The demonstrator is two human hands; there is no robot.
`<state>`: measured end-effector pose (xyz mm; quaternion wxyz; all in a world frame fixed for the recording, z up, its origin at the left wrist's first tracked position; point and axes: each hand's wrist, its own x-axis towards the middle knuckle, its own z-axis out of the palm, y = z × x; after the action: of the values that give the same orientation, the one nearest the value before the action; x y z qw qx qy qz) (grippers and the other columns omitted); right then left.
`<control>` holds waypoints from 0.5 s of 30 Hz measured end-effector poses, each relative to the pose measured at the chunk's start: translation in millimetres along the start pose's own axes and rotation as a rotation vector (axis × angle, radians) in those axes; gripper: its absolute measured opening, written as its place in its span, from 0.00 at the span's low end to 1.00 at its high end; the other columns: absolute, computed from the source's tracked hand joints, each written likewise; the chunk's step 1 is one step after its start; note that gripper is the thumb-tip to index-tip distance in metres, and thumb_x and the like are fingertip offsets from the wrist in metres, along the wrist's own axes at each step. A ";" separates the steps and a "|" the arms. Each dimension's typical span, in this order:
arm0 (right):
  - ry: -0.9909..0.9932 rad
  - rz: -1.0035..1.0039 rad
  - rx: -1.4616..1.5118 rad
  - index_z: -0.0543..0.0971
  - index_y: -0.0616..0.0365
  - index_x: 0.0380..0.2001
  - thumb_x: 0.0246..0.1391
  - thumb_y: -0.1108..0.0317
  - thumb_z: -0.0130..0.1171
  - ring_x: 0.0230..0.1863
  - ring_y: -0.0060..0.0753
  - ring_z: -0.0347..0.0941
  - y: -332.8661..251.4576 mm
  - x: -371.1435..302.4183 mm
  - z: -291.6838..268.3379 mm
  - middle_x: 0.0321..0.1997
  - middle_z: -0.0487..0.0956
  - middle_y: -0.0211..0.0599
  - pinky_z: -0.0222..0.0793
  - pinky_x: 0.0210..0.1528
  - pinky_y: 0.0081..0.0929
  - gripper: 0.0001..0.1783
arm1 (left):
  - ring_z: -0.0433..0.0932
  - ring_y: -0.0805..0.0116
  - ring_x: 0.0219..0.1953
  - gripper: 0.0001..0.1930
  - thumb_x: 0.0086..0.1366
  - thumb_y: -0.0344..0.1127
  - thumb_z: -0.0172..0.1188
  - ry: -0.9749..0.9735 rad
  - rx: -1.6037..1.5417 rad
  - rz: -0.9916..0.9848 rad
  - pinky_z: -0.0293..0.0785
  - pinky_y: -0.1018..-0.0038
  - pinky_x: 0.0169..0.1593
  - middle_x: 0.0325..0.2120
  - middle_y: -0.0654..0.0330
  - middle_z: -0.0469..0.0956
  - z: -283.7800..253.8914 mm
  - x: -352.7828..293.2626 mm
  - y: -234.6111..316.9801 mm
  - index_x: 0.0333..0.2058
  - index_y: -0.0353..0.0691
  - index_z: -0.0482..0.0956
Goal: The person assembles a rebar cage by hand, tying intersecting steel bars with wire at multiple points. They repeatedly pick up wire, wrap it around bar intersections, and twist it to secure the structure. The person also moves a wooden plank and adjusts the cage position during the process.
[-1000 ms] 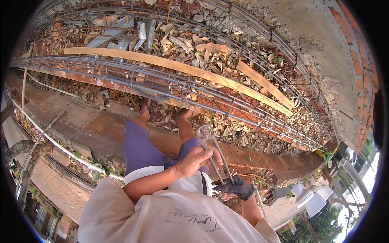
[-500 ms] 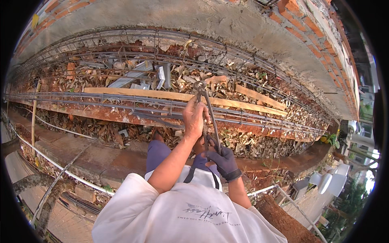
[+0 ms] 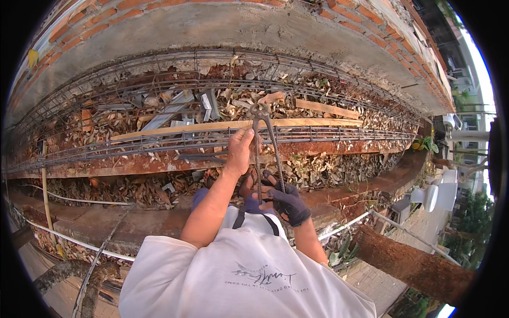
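Long-handled metal pincers [image 3: 271, 140] stand with their jaws over the near rebar cage [image 3: 318, 133], handles spread apart and pointing toward me. My right hand [image 3: 289, 204], in a dark glove with some bare fingertips showing, is closed round the lower handle ends. Bare, my left hand [image 3: 240, 152] is beside the left handle at the cage's bars. Its thumb and fingers are pinched together; what lies between them is too small or hidden to tell. Just behind the bars, a long wooden strip [image 3: 185, 127] passes close to the pincers' jaws.
A second rebar cage [image 3: 159, 66] runs along the plastered wall [image 3: 238, 32]. Dry leaves [image 3: 318, 164] and grey metal channel pieces [image 3: 169, 110] lie between. A shorter wooden board [image 3: 326, 108] rests farther right. White pipe [image 3: 79, 241], a tree trunk [image 3: 413, 259] and a white toilet [image 3: 432, 196] are nearer me.
My left hand has shifted left off the front of the pincers' left handle, which now shows in full. The right hand still grips the handles. The whole view has tilted slightly.
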<state>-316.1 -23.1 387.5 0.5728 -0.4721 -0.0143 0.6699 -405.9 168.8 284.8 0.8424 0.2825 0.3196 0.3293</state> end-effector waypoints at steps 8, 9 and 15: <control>0.338 -0.261 -1.154 0.80 0.56 0.58 0.56 0.60 0.62 0.50 0.54 0.79 24.4 27.1 -6.3 0.50 0.81 0.54 0.74 0.55 0.44 0.27 | 0.85 0.55 0.47 0.16 0.80 0.37 0.46 0.248 -0.468 -0.080 0.86 0.55 0.48 0.48 0.47 0.83 12.2 11.9 -32.2 0.53 0.32 0.75; 0.359 -0.291 -1.296 0.81 0.55 0.57 0.56 0.60 0.62 0.53 0.57 0.78 24.1 25.7 -9.7 0.52 0.81 0.56 0.73 0.56 0.46 0.25 | 0.85 0.55 0.48 0.16 0.80 0.38 0.46 0.273 -0.520 -0.096 0.86 0.55 0.49 0.48 0.47 0.83 12.4 13.4 -35.0 0.53 0.31 0.75; 0.254 -0.132 -0.978 0.80 0.57 0.59 0.56 0.58 0.63 0.69 0.65 0.69 13.0 25.5 -43.0 0.63 0.77 0.65 0.66 0.69 0.45 0.28 | 0.84 0.55 0.49 0.13 0.79 0.35 0.51 0.540 -0.264 -0.030 0.86 0.53 0.51 0.46 0.46 0.84 43.3 26.7 -56.2 0.52 0.32 0.76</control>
<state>-295.3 -30.1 340.7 0.3229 -0.7610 -0.2862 0.4845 -338.1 141.9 264.4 0.7611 0.0679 0.4906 0.4187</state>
